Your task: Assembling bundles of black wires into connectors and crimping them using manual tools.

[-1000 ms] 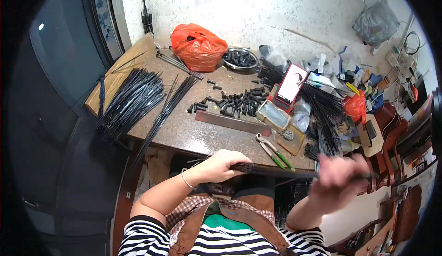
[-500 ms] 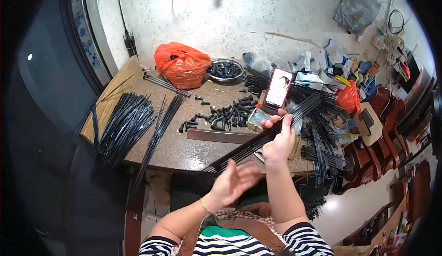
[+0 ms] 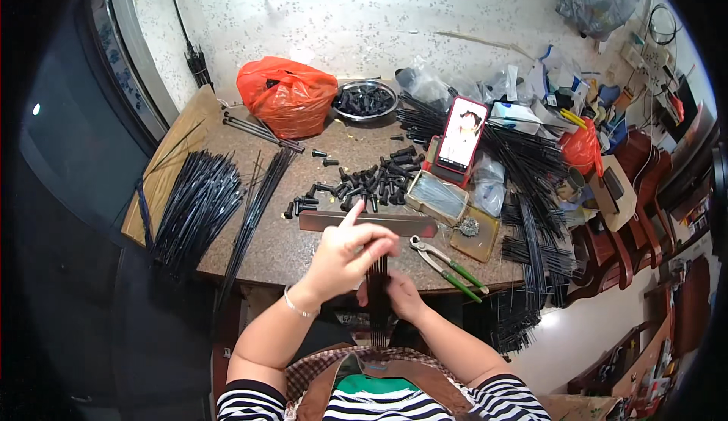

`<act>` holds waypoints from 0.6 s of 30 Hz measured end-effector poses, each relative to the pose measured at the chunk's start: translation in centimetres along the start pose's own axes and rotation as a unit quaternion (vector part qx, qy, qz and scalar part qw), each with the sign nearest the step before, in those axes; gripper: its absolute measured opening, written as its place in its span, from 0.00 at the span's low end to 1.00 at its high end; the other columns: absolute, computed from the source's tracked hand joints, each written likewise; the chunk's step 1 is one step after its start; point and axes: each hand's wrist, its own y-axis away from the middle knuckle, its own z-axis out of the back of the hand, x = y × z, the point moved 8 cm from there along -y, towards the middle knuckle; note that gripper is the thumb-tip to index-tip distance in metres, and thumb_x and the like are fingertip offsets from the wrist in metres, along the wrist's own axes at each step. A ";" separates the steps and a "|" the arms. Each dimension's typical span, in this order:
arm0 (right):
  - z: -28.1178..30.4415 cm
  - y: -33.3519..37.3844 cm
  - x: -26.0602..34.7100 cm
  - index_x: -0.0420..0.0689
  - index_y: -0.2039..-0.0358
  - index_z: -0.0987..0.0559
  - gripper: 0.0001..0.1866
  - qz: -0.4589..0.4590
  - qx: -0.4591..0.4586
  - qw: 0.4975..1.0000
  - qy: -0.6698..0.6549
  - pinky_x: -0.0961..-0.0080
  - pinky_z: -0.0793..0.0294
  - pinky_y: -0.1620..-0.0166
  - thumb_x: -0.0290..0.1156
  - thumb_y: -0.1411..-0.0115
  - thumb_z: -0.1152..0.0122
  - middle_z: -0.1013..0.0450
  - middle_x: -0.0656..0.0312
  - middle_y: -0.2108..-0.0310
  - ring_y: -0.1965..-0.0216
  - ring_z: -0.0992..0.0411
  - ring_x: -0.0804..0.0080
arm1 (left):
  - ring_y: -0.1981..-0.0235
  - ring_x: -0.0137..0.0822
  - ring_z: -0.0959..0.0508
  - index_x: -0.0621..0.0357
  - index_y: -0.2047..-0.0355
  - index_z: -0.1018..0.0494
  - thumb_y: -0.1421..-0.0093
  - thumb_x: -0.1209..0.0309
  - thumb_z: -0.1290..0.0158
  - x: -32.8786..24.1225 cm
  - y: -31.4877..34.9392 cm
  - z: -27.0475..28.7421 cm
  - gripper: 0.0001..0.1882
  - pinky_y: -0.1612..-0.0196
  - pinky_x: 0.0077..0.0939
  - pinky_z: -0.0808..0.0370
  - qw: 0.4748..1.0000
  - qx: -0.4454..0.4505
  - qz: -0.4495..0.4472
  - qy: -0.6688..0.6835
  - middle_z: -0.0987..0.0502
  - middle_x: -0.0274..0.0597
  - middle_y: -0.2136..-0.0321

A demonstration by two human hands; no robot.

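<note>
A bundle of thin black rods (image 3: 378,307) stands nearly upright in front of the table's near edge. My right hand (image 3: 402,297) is closed around its middle from the right side. Over the bundle's upper end is my left hand (image 3: 345,258), cupped, with one finger raised and the others bent but apart; whether it touches the rod ends I cannot tell. Just beyond my hands lies a flat metal bar (image 3: 368,224). Pliers with green handles (image 3: 449,268) rest on the table to the right, beside a shallow tray (image 3: 478,243) holding a small metallic clump.
Short black fittings (image 3: 371,186) are scattered mid-table, with more in a metal bowl (image 3: 365,119). A red bag (image 3: 288,99) stands behind. Black rods (image 3: 199,209) lie left, others (image 3: 531,224) right. A phone (image 3: 461,137) leans behind a box of thin clear pieces (image 3: 438,196).
The rod bundle has swung from slanting up to the right to nearly upright, closer to my body. My right hand came down with it; my left hand rose to its upper end.
</note>
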 end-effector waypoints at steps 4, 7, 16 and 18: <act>2.0 1.2 0.9 0.37 0.66 0.33 0.14 0.032 -0.155 0.981 0.113 0.81 0.35 0.64 0.34 0.46 0.59 0.33 0.59 0.70 0.68 0.34 0.76 | 0.74 0.35 0.28 0.59 0.66 0.32 0.55 0.63 0.50 -4.3 1.7 -3.1 0.17 0.53 0.37 0.46 0.870 0.292 -0.121 0.378 0.28 0.41 0.73; 3.1 3.0 -0.7 0.40 0.69 0.34 0.10 0.014 -0.234 0.971 -0.050 0.83 0.36 0.76 0.34 0.47 0.57 0.33 0.59 0.77 0.79 0.34 0.74 | 0.69 0.36 0.29 0.62 0.64 0.34 0.59 0.53 0.49 1.5 -3.4 -3.4 0.27 0.63 0.30 0.34 0.940 0.246 -0.106 0.213 0.30 0.47 0.67; 4.3 3.4 -0.2 0.42 0.70 0.35 0.09 0.032 -0.273 0.961 -0.017 0.83 0.37 0.80 0.34 0.46 0.59 0.35 0.61 0.80 0.83 0.35 0.74 | 0.64 0.34 0.37 0.54 0.81 0.30 0.57 0.71 0.58 15.3 -9.9 -7.8 0.07 0.57 0.47 0.43 0.842 0.128 0.031 -0.522 0.33 0.35 0.74; 4.2 3.4 0.1 0.42 0.70 0.35 0.09 0.030 -0.275 0.961 -0.017 0.82 0.37 0.80 0.34 0.46 0.59 0.35 0.61 0.80 0.83 0.35 0.74 | 0.65 0.36 0.35 0.56 0.80 0.31 0.59 0.71 0.54 14.1 -10.0 -6.9 0.05 0.58 0.40 0.40 0.863 0.079 0.025 -0.497 0.32 0.38 0.75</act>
